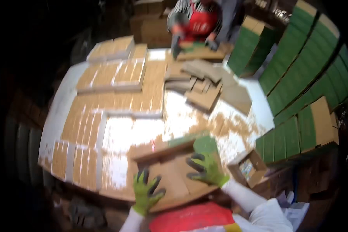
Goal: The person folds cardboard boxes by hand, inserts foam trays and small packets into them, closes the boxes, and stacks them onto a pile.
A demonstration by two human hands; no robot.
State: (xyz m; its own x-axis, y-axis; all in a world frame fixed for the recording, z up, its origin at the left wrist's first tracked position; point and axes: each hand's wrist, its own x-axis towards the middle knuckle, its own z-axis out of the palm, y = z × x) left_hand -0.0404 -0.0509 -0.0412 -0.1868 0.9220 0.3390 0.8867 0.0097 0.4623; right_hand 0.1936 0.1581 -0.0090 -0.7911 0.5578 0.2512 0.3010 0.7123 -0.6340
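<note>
An unfolded cardboard box (172, 176), brown inside with green on its outer side, lies at the near edge of the table in front of me. My left hand (147, 190), in a green and grey glove, rests on the box's near left part with its fingers spread. On the right side my right hand (207, 170), gloved the same way, lies over the board with fingers stretched toward the middle. Neither hand has its fingers wrapped round anything. A raised cardboard wall runs along the far side of the box.
White-edged packs with tan tops (112, 75) cover the left of the table (58, 104). Flat cardboard pieces (205, 92) lie loosely stacked beyond the box. Green cartons (294, 54) line the right, near a small open box (251, 168). A gloved co-worker (195, 23) handles cardboard opposite.
</note>
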